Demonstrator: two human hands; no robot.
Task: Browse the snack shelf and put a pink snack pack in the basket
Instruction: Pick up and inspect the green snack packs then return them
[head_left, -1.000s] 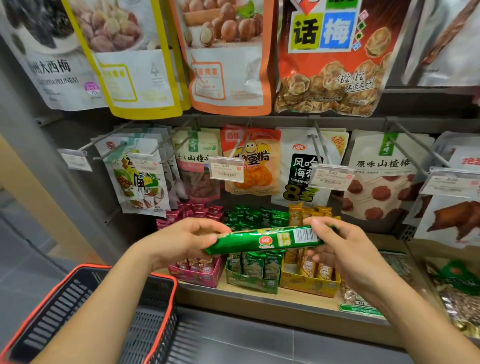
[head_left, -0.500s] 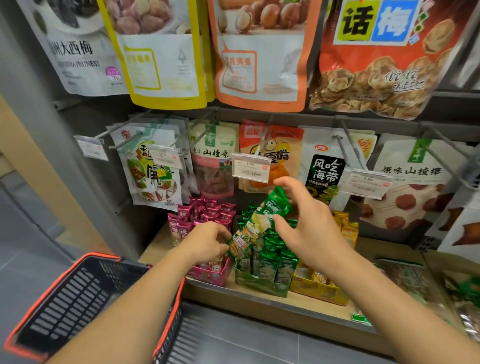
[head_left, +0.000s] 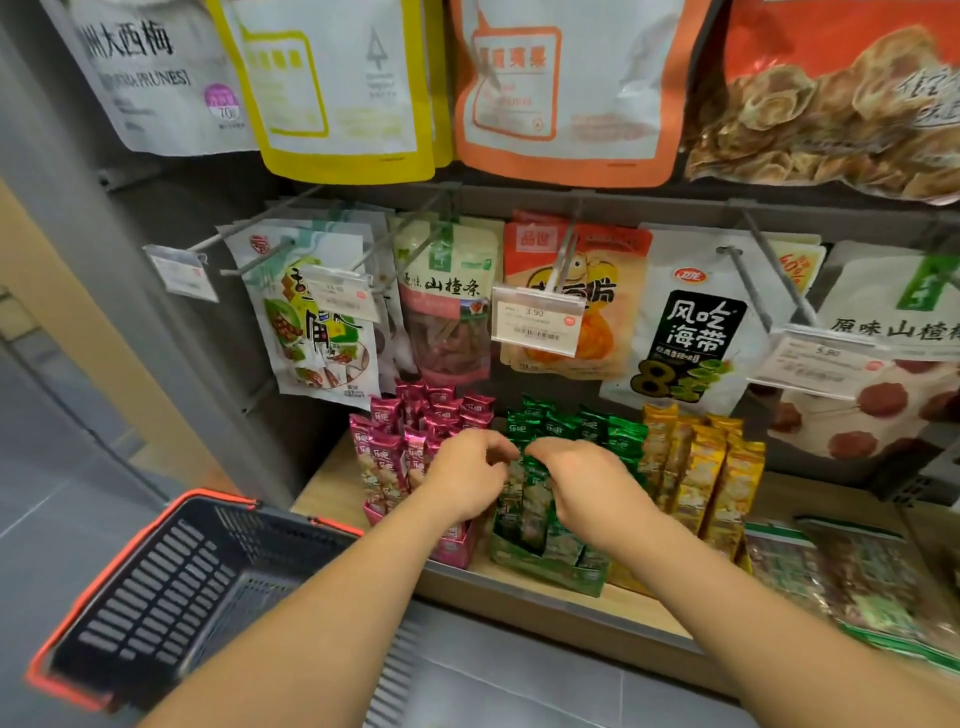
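Pink snack packs (head_left: 410, 421) stand upright in a pink display box at the left of the wooden shelf (head_left: 332, 483). Beside them is a green box of green snack packs (head_left: 587, 426). Both my hands hover over the front of the green box. My right hand (head_left: 587, 483) pinches the top of one green snack pack (head_left: 530, 493), which stands upright in the box. The curled fingers of my left hand (head_left: 467, 478) sit at that pack's top edge, in front of the pink packs; their grip is unclear. The black basket with an orange rim (head_left: 218, 496) hangs at the lower left.
Yellow snack packs (head_left: 701, 467) stand right of the green ones. Flat bags (head_left: 857, 577) lie on the shelf at the right. Hanging bags on metal hooks with price tags (head_left: 535, 322) jut out above the shelf. A grey upright (head_left: 119, 270) borders the shelf's left side.
The green pack, held level between both hands a second ago, has been tipped upright and lowered into the green box. Both hands moved forward and down to the box.
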